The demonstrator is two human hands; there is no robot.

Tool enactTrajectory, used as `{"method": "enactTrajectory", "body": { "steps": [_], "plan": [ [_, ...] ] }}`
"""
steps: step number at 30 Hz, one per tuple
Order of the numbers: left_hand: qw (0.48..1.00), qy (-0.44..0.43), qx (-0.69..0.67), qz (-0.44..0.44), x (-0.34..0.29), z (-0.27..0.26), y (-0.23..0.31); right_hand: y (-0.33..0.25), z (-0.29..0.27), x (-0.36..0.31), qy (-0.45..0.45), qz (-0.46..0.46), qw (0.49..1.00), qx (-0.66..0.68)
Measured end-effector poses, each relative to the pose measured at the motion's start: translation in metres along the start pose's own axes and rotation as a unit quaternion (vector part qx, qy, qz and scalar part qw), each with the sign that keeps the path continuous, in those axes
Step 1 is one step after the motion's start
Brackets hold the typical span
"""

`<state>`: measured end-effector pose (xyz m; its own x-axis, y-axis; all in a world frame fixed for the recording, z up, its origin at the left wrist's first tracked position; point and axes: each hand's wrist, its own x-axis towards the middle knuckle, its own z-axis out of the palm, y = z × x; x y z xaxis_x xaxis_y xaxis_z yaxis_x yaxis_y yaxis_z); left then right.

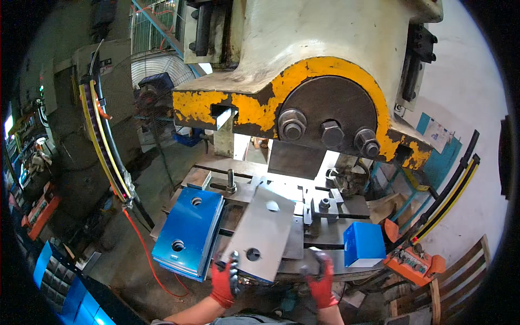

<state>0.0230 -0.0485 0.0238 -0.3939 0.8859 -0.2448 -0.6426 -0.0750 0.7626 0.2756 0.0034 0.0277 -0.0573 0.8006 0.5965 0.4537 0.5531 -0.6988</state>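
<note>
My left hand, in a red and grey glove, grips the near left corner of a bare grey metal plate with two round holes. The plate lies tilted on the press table, its far end pointing under the ram. My right hand, gloved the same way, rests at the table's front edge to the right of the plate; whether it grips anything is hidden. A stack of blue-filmed plates with holes lies just left of the grey plate.
A big white and yellow press head hangs over the table. A blue box stands at the right, an orange control box beyond it. A red cable runs over the floor. Blue plates lie at lower left.
</note>
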Motion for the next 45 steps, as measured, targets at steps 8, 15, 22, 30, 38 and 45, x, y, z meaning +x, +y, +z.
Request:
{"method": "enactTrajectory", "body": {
  "steps": [8,15,22,30,38,45],
  "plan": [
    [0.951,-0.199,0.183,0.153,-0.021,0.025,-0.025,-0.027,0.005,-0.003,-0.180,-0.079,0.963,-0.187],
    [0.971,-0.227,0.054,-0.056,0.014,0.011,-0.018,-0.011,0.016,0.018,-0.129,-0.082,0.971,-0.184],
    [0.958,-0.225,0.165,0.059,0.057,0.007,-0.006,0.028,0.034,0.030,-0.099,0.086,0.988,0.078],
    [0.941,-0.310,0.115,-0.069,0.079,0.025,-0.002,0.033,0.045,0.051,-0.088,0.232,0.966,0.073],
    [0.931,-0.306,0.150,-0.127,0.076,0.039,0.005,0.050,0.034,0.038,-0.153,0.314,0.895,0.277],
    [0.957,-0.239,0.112,-0.123,0.078,0.036,-0.004,0.083,0.044,0.024,-0.133,0.359,0.854,0.353]
  ]
}}
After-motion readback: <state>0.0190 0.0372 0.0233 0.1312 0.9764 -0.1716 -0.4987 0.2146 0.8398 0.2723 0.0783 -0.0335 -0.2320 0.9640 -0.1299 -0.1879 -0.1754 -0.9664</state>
